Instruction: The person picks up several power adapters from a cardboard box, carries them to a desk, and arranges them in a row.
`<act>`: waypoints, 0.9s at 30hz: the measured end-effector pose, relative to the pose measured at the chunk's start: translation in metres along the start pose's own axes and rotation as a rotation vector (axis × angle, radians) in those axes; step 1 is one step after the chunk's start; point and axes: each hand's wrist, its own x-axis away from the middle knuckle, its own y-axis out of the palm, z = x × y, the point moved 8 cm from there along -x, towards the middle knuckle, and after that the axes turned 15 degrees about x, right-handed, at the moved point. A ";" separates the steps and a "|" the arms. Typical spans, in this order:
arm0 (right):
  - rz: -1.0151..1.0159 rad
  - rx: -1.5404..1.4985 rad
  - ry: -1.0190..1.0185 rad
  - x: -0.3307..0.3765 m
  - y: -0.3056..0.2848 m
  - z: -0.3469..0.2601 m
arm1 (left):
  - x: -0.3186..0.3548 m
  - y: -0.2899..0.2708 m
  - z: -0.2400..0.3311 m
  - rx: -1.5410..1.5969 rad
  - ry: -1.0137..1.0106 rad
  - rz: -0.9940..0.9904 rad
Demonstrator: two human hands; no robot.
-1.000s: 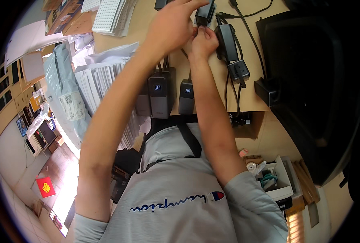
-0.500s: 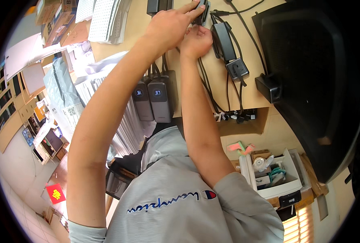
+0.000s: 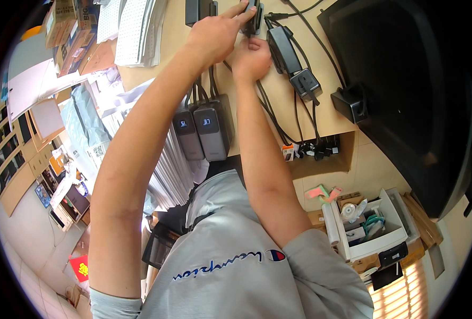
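Note:
At the top of the head view, my left hand [image 3: 214, 36] reaches over a small black device [image 3: 253, 18], its index and middle fingers pressing on the device's upper part. Just below, my right hand [image 3: 251, 59] is closed in a pinch at the device's lower end; what sits between its fingertips is mostly hidden. Left of my left hand stands a dark box-shaped block [image 3: 198, 11]. A black power adapter [image 3: 283, 49] lies right of my right hand, with a black plug block [image 3: 305, 83] below it. Two grey power banks [image 3: 210, 133] with lit displays stand between my forearms.
A large black monitor [image 3: 406, 106] fills the right side, with another black block [image 3: 349, 105] beside it. Black cables [image 3: 270, 109] cross the wooden desk [image 3: 334, 119] to an open compartment [image 3: 345, 154]. Paper stacks [image 3: 135, 34] lie left; a white drawer [image 3: 390, 234] stands lower right.
The whole view has shifted slightly, so the desk things sit a little further left. Both hands stay at the black device, with little visible change in their grip.

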 end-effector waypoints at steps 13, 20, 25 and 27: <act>0.092 -0.155 0.023 0.005 0.009 -0.004 | -0.003 0.017 -0.008 -0.137 -0.005 0.009; 0.046 -0.118 0.063 -0.002 0.006 -0.005 | -0.006 0.014 -0.001 -0.161 -0.034 -0.011; -0.047 -0.098 0.077 -0.008 0.008 0.003 | -0.035 0.000 -0.019 0.143 0.004 0.310; -0.065 -0.044 0.103 -0.006 0.003 0.002 | -0.048 0.002 -0.031 0.170 -0.216 0.393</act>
